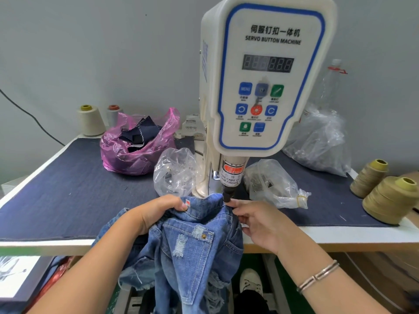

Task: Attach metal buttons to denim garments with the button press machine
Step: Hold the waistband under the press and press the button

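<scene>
A distressed blue denim garment [192,245] hangs over the table's front edge, its waistband pushed up under the black punch [227,194] of the white servo button machine [265,73]. My left hand [156,211] grips the waistband on the left, thumb beside a small red tag. At the right end of the waistband, directly below the punch, my right hand [256,220] pinches the cloth. A small copper rivet [204,236] shows on the pocket. The die under the cloth is hidden.
Two clear bags of metal parts [174,173] [269,184] flank the machine base. A pink bag of denim scraps [136,146] and thread cones [90,121] stand behind on the left. Olive thread cones [390,198] and a large clear bag [319,141] sit right.
</scene>
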`<state>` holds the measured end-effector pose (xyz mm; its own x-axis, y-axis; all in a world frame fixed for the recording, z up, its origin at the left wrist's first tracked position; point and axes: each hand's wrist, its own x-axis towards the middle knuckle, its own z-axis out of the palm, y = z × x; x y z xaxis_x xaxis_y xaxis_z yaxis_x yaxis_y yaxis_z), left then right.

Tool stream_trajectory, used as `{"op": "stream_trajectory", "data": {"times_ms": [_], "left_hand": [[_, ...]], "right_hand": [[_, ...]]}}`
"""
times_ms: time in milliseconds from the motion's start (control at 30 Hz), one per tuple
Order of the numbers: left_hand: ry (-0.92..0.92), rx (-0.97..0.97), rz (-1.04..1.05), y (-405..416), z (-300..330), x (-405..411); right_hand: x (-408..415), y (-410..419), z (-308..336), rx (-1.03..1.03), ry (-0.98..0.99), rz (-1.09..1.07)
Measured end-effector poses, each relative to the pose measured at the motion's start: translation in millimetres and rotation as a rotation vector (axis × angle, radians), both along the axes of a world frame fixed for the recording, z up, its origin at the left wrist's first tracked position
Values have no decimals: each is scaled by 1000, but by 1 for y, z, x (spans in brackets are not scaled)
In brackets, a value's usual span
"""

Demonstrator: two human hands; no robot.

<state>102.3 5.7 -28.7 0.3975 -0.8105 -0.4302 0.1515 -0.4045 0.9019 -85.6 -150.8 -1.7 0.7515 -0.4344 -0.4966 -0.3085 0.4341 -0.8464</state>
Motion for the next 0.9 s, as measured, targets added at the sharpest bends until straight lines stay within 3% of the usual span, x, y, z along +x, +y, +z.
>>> {"op": "stream_trajectory", "data": {"times_ms": [67, 167, 233, 333, 467, 633, 700, 767, 900], "left_hand": [[-26, -29, -16, 0, 2, -1], [-32, -72, -73, -1, 5, -3], [-64, -76, -97, 0, 4, -3], [-99, -66, -144, -2, 3, -2], [-100, -76, -200, -3, 1, -1], [-93, -63, -104, 1, -3, 4], [-195, -129, -90, 1, -4, 5], [-345, -181, -95, 0, -3, 6], [-571, -201, -114, 2, -13, 15]], "right_hand": [[0, 0, -3, -108, -28, -19], [-5, -1, -12, -438, -61, -75], [-14, -1, -21, -579, -89, -4], [-26, 4, -33, -669, -136, 66], [-41, 16, -40, -587, -175, 18], [-53, 41, -29, -798, -245, 355], [-41, 53, -15, -904, -290, 501], [-21, 61, -4, -1024, -350, 508], [31, 69, 2, -1108, -296, 203]]}}
